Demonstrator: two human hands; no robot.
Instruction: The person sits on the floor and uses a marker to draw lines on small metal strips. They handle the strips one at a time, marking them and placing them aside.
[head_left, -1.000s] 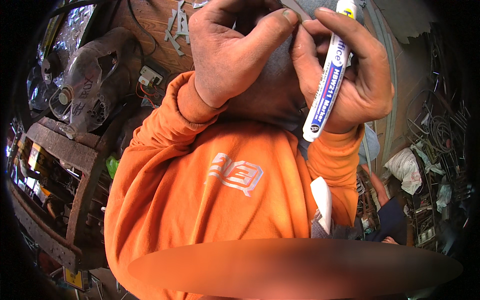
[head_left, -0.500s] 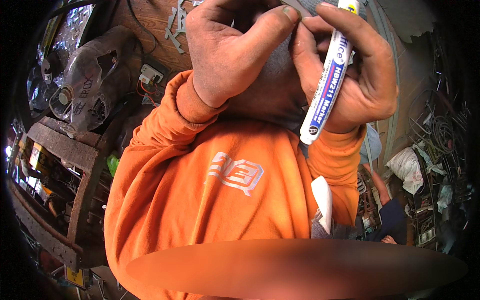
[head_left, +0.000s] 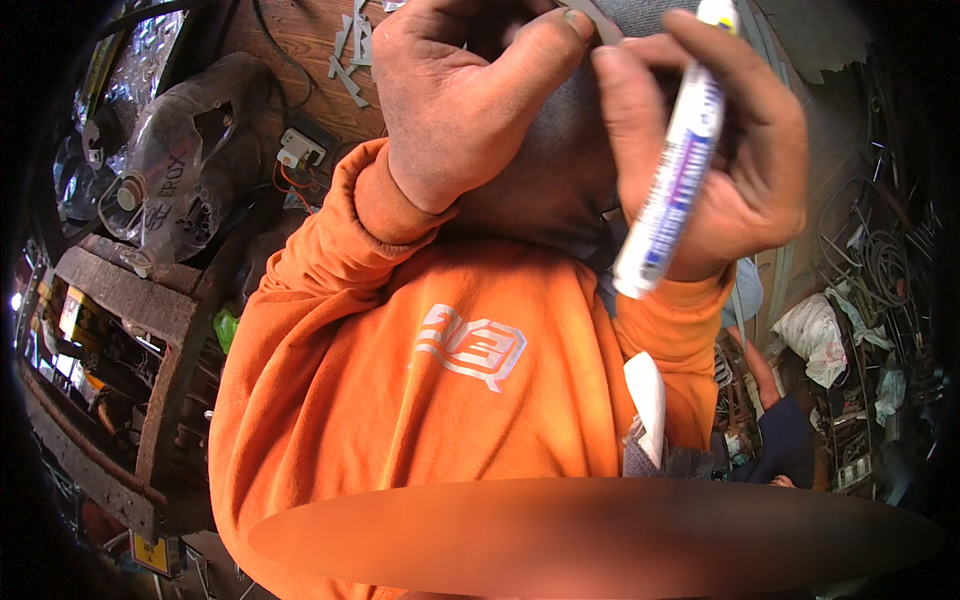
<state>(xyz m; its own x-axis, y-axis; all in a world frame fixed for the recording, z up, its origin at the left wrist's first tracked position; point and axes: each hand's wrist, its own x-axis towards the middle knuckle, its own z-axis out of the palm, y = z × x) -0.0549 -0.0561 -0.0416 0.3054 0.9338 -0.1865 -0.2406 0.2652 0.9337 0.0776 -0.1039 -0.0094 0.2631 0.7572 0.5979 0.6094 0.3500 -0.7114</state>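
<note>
My left hand (head_left: 465, 120) is closed at the top of the view, with its thumb pressed on a thin grey strip (head_left: 603, 24). Most of that strip is hidden by the fingers or cut off by the upper edge. A white marker pen (head_left: 672, 185) with blue and purple print slants through my right hand (head_left: 745, 175), which grips it between the fingers; motion blurs it. The right thumb and fingertips are close to the strip's end, seemingly apart from it. Beyond the left hand, several small grey cut pieces (head_left: 350, 60) lie on the brown surface.
At left, a cut clear plastic bottle (head_left: 165, 190) lies by a rusty metal frame (head_left: 130, 290) and a white socket box (head_left: 300, 148) with wires. Coiled cables (head_left: 880, 240) and a white sack (head_left: 812, 335) lie at right. Another person's arm (head_left: 760, 370) shows at lower right.
My right hand has moved slightly right and down with the marker, its thumb and fingers drawing off the strip. The left hand has barely moved and keeps its hold.
</note>
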